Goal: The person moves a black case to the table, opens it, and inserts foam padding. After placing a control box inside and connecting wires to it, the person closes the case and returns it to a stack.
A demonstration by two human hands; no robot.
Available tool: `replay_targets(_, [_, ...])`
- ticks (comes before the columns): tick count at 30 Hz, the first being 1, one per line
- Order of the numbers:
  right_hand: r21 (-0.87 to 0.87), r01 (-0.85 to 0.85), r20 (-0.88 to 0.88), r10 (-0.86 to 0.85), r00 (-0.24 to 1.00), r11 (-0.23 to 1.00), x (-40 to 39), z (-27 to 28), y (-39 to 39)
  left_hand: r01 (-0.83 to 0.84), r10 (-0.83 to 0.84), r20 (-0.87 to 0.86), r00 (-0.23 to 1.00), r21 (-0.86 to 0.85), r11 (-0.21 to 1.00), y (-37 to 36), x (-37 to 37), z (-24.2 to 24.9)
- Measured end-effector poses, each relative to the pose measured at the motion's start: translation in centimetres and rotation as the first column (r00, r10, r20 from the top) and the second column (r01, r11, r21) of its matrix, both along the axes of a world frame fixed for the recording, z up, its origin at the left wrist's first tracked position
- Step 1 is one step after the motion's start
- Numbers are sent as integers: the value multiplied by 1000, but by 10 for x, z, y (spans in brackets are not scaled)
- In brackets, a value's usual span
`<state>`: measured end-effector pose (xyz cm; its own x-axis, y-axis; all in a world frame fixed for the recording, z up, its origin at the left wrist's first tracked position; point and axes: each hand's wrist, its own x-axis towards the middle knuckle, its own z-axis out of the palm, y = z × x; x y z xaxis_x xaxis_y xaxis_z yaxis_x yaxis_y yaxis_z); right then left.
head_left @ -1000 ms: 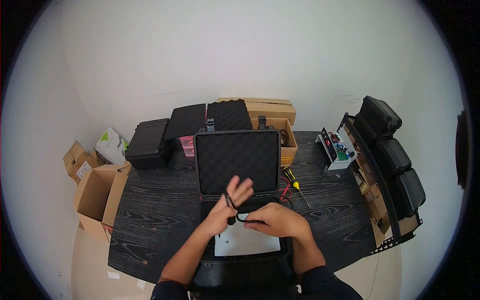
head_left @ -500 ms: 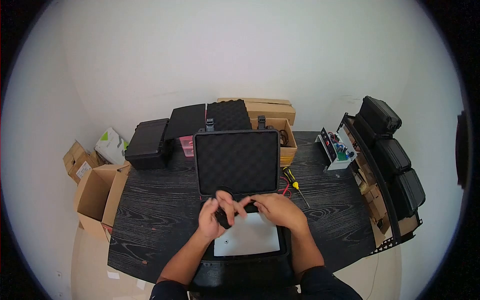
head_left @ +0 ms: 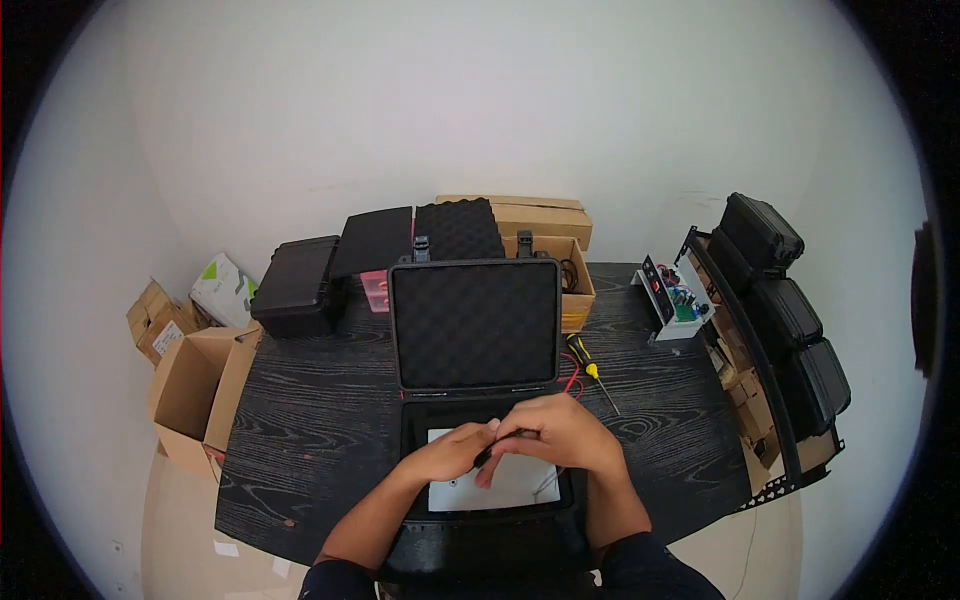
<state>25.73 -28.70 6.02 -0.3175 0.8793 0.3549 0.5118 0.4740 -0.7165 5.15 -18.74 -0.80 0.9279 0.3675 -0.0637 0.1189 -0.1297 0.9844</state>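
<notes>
An open black hard case (head_left: 393, 330) stands in front of me, its lid raised and lined with dark wavy foam (head_left: 475, 330). A white panel (head_left: 510, 497) lies in the lower half, bearing a small round dark-ringed mark. Above this panel both my hands meet. My left hand (head_left: 450, 455) is closed on a slim black cable-like piece (head_left: 484, 459), whose exact kind I cannot make out. Reaching over from the other side, my right hand (head_left: 560, 430) pinches the same piece with bent fingers. The fingers cover most of it. Thin grey lines, perhaps reflections, show on the panel's right.
A yellow-black screwdriver (head_left: 583, 358) and a red cable (head_left: 572, 378) lie right of the lid. Behind are cardboard boxes (head_left: 540, 215) and foam sheets (head_left: 455, 228). A circuit-board unit (head_left: 680, 300) sits back right, beside a rack of black cases (head_left: 790, 310). Another black case (head_left: 297, 285) stands left.
My left hand has turned from raised, spread fingers to a closed grip and moved right. My right hand has come lower over the panel, and both hands now meet on the black piece.
</notes>
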Motion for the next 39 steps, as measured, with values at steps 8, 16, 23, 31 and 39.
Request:
replay_targets(8, [79, 274, -37, -272, 962, 959, 7, -28, 33, 197, 75, 666, 742, -324, 925, 9, -8, -10])
replay_targets(16, [92, 126, 275, -147, 950, 988, -24, -32, 17, -382, 566, 463, 682, -435, 815, 9, 4, 7])
replay_targets(23, [267, 50, 236, -116, 965, 962, -26, -21, 10, -91, 89, 21, 996, 138, 986, 12, -7, 7])
replay_targets(31, [165, -140, -22, 146, 989, 976, -37, -26, 27, -15, 20, -50, 999, 89, 996, 15, -52, 14])
replay_targets(39, [235, -170, -117, 202, 972, 957, -58, -43, 96, -490, 438, 292, 850, 132, 862, 3, -86, 13])
